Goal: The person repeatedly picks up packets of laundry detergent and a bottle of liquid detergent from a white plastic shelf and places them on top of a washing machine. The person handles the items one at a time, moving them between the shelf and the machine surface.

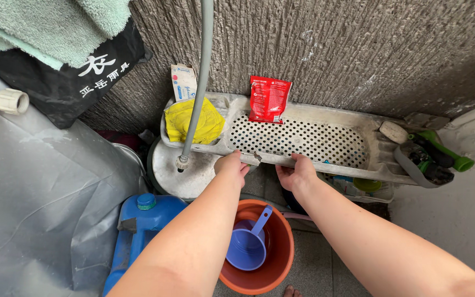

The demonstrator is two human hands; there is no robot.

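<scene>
Both hands grip the front rim of a grey perforated plastic shelf (303, 137) set against the rough wall: the left hand (231, 165) and the right hand (298, 171) each have fingers curled closed over its edge. Beyond the fingers, a red sachet (269, 99) leans on the wall; a yellow cloth (194, 122) lies beyond and left. Below the hands stands an orange bucket (281, 254) holding a purple scoop (247, 247).

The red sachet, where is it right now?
In the head view the red sachet stands at the back of the perforated grey shelf, leaning on the rough wall, right of the yellow cloth and above both hands.
</scene>
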